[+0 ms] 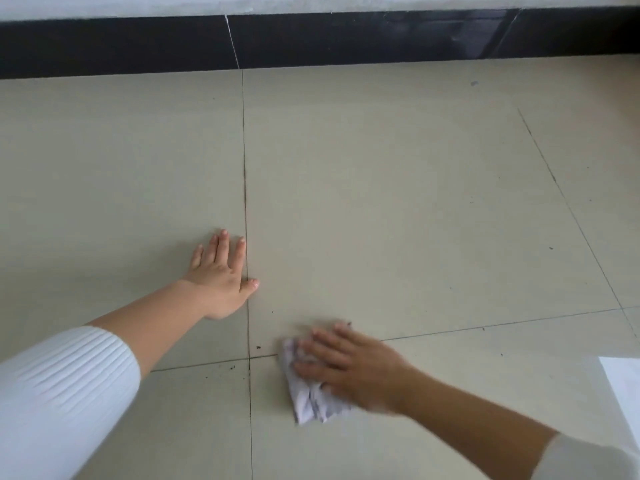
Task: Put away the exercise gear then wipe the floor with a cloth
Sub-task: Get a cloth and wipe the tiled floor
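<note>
The right hand (349, 368) lies flat, fingers spread, pressing a crumpled pale cloth (310, 393) onto the tiled floor (381, 185); the hand is blurred. The left hand (220, 275) rests open, palm down, empty, beside a grout line (245, 161). Dark specks (258, 347) lie near the cloth. A black baseboard (121, 46) borders the floor.

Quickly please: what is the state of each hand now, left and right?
Left hand: open, flat on the floor, holding nothing.
Right hand: open, fingers spread, pressing the cloth against the floor.
</note>
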